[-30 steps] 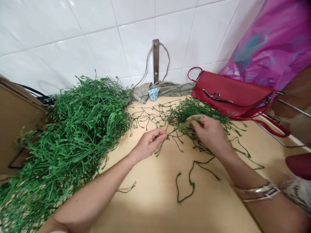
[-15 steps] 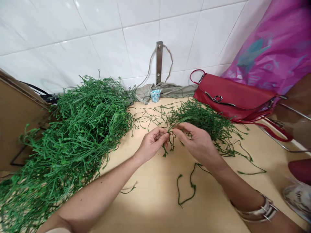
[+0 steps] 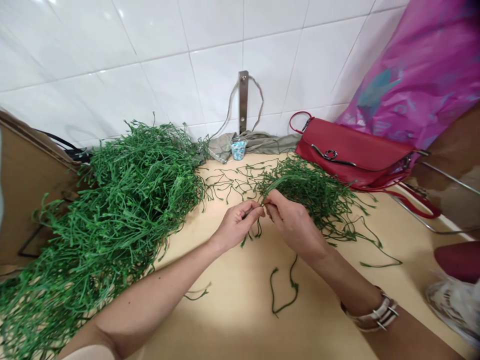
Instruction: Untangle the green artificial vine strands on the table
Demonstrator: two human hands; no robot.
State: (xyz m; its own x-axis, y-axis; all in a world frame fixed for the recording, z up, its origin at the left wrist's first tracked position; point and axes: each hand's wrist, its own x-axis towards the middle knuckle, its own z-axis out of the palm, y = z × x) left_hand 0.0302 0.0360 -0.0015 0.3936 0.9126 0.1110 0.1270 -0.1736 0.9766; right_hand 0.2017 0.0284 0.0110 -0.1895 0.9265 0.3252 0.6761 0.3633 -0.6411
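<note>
My left hand [image 3: 240, 221] pinches thin green plastic stems [image 3: 258, 229] over the middle of the table. Touching its fingertips, my right hand [image 3: 287, 215] is closed on the same stems; the exact point of contact is hidden by the fingers. Knotted or tufted ends of the stems hang below my left fingers. Just behind my right hand lies a loose pile of dark green stems [image 3: 318, 192]. On the left rises a much larger heap of green artificial stems [image 3: 150, 185]. A single bent stem [image 3: 294, 292] lies in front of my right wrist.
Scattered stems [image 3: 228, 182] lie between the two piles. A small blue-and-white cup [image 3: 238, 149] stands by the wall near grey cloth [image 3: 270, 144]. At the right are a red handbag [image 3: 356, 150] and a pink plastic bag [image 3: 405, 80]. A cardboard box [image 3: 33, 200] borders the left.
My right hand has closed in on my left, its fingers now bunched against the left fingertips. The view has shifted slightly. Both hands stay on the stems.
</note>
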